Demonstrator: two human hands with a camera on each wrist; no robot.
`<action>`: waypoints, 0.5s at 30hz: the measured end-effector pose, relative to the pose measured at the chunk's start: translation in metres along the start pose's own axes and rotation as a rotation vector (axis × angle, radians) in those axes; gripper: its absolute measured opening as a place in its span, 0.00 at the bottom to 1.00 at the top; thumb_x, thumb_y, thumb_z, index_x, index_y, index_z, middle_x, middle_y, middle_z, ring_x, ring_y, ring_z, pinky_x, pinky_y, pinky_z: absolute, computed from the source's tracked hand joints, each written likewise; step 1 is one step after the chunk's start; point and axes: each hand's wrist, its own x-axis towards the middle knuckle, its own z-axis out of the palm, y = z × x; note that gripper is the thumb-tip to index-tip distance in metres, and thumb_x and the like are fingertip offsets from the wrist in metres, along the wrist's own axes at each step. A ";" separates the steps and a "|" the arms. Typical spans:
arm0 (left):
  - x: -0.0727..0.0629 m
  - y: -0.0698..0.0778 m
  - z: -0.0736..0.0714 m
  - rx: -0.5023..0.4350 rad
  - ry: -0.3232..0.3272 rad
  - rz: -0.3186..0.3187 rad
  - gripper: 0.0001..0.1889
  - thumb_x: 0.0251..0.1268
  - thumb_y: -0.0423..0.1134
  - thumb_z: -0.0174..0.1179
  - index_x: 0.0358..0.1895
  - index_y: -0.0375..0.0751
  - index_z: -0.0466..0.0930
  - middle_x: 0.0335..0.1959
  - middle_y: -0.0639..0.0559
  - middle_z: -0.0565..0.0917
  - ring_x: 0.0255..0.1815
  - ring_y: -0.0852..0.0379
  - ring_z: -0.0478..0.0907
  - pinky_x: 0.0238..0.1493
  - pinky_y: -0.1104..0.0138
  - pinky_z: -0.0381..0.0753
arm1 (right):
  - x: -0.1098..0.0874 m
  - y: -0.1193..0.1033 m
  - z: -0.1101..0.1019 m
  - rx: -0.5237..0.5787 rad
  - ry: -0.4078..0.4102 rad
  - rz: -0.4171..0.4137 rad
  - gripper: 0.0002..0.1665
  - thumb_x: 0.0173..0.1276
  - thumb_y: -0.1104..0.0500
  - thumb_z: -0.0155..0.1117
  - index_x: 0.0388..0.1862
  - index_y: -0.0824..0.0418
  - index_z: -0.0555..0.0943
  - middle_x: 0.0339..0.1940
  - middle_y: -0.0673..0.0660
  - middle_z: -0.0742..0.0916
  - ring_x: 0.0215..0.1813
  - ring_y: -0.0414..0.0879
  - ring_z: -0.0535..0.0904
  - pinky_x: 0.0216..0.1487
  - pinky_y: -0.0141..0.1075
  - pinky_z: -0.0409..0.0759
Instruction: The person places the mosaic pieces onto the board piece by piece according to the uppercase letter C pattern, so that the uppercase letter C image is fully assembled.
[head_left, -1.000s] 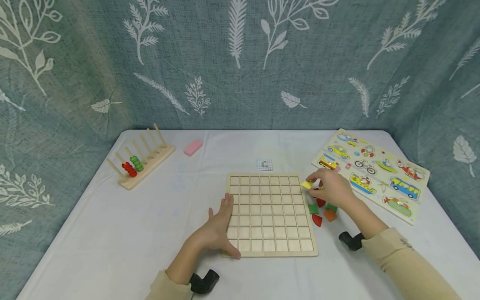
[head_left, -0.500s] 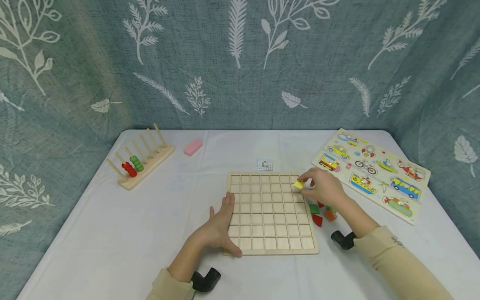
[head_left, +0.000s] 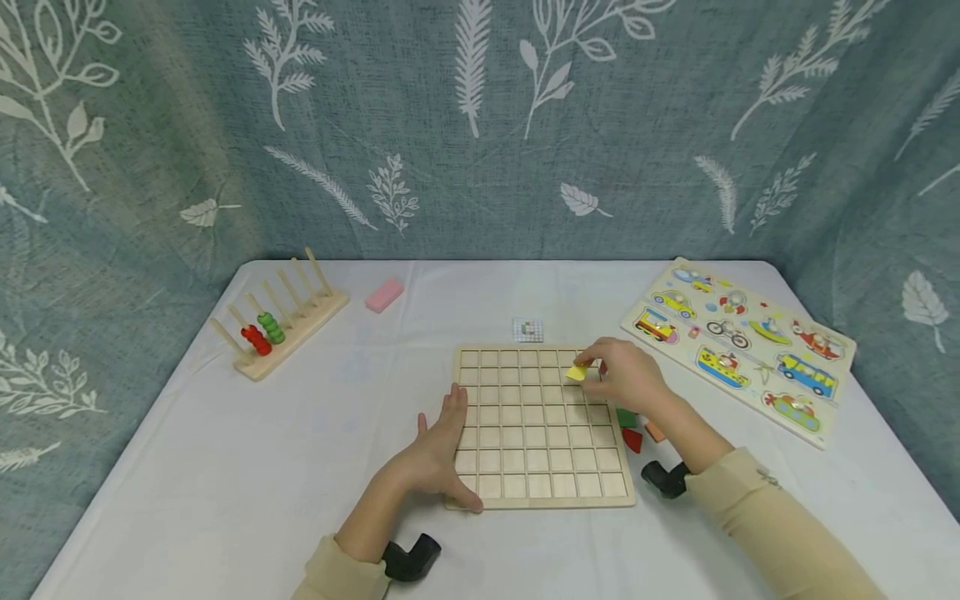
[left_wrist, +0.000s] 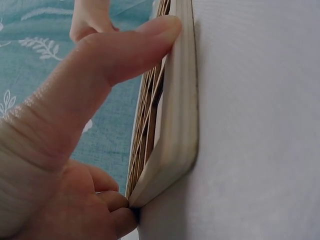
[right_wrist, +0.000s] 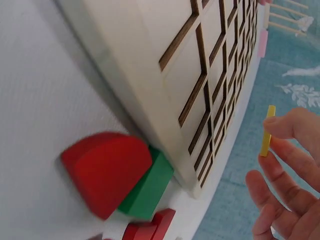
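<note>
A square wooden grid board (head_left: 529, 492) with rows of shallow cells lies at the middle of the table. My left hand (head_left: 438, 454) rests along its left side, fingers spread and nearly straight; in the left wrist view the thumb (left_wrist: 160, 37) presses on the front rim. Over the board's far right cells, my right hand (head_left: 630, 379) pinches a thin yellow tile (head_left: 577, 372) between thumb and fingertips. Edge-on, this yellow tile (right_wrist: 268, 131) shows raised above the grid in the right wrist view.
Beside the board's right edge lie a red wedge-shaped block (head_left: 633, 440), a green block (head_left: 627, 418) and an orange block (head_left: 655, 430). A vehicle picture puzzle (head_left: 750, 342), small gridded card (head_left: 528, 330), pink block (head_left: 384, 296) and peg stand (head_left: 300, 329) with red and green beads stand around.
My right hand has carried the yellow tile leftward, from beside the board's right edge to over its far right cells. My left hand stays at the board's left side.
</note>
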 end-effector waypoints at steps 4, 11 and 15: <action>-0.001 0.000 0.000 -0.008 0.004 0.001 0.76 0.16 0.43 0.82 0.69 0.27 0.31 0.71 0.37 0.31 0.72 0.43 0.29 0.63 0.41 0.27 | 0.002 -0.003 0.003 0.003 0.006 -0.018 0.16 0.49 0.61 0.67 0.40 0.58 0.84 0.39 0.52 0.83 0.32 0.43 0.73 0.25 0.32 0.70; -0.001 -0.001 -0.001 0.006 -0.002 0.000 0.76 0.16 0.44 0.81 0.70 0.28 0.30 0.71 0.37 0.31 0.72 0.44 0.29 0.63 0.42 0.28 | 0.007 -0.008 0.009 0.007 0.002 -0.040 0.16 0.50 0.60 0.68 0.41 0.57 0.84 0.40 0.51 0.83 0.32 0.43 0.75 0.24 0.32 0.70; 0.000 -0.002 0.000 0.015 -0.005 0.000 0.76 0.16 0.44 0.81 0.70 0.28 0.30 0.72 0.38 0.31 0.72 0.45 0.29 0.64 0.42 0.29 | 0.010 -0.011 0.012 0.013 -0.004 -0.043 0.16 0.49 0.61 0.68 0.40 0.58 0.84 0.39 0.51 0.83 0.31 0.43 0.74 0.25 0.33 0.70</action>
